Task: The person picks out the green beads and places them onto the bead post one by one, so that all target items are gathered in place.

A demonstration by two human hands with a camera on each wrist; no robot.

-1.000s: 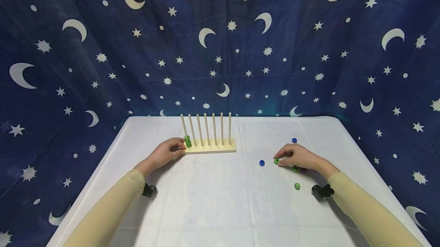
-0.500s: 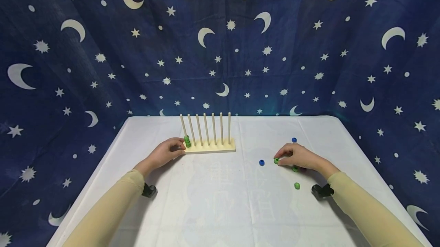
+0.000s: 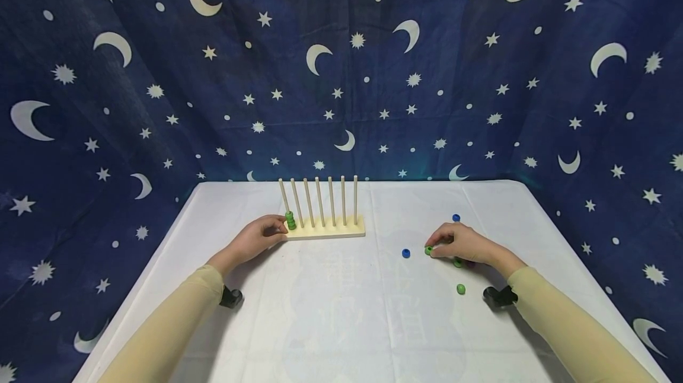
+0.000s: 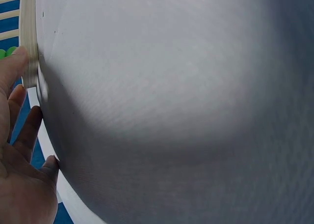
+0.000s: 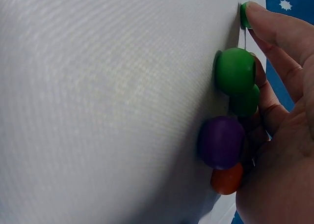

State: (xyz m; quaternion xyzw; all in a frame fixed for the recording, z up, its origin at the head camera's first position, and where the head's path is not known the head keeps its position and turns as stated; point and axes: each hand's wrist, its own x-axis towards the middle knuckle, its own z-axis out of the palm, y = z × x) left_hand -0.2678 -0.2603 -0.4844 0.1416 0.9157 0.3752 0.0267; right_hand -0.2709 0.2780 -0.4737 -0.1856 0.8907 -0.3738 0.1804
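My left hand (image 3: 255, 237) holds the left end of a pale wooden peg stand (image 3: 333, 232). In the left wrist view the thumb lies on the edge of the stand's base (image 4: 29, 35). Several green beads (image 3: 290, 221) are stacked on the leftmost peg; the other pegs rise bare. Over on the right, my right hand (image 3: 465, 244) pinches a green bead (image 3: 428, 250) between thumb and finger, at the tablecloth. Under that palm, the right wrist view shows two more green beads (image 5: 235, 71), a purple bead (image 5: 221, 142) and an orange bead (image 5: 226, 179).
One blue bead (image 3: 406, 253) lies left of the right hand, another blue bead (image 3: 456, 217) behind it. A loose green bead (image 3: 461, 289) is nearer the front. White cloth (image 3: 331, 312) covers the table, and a dark blue star-patterned curtain (image 3: 341, 74) hangs around it.
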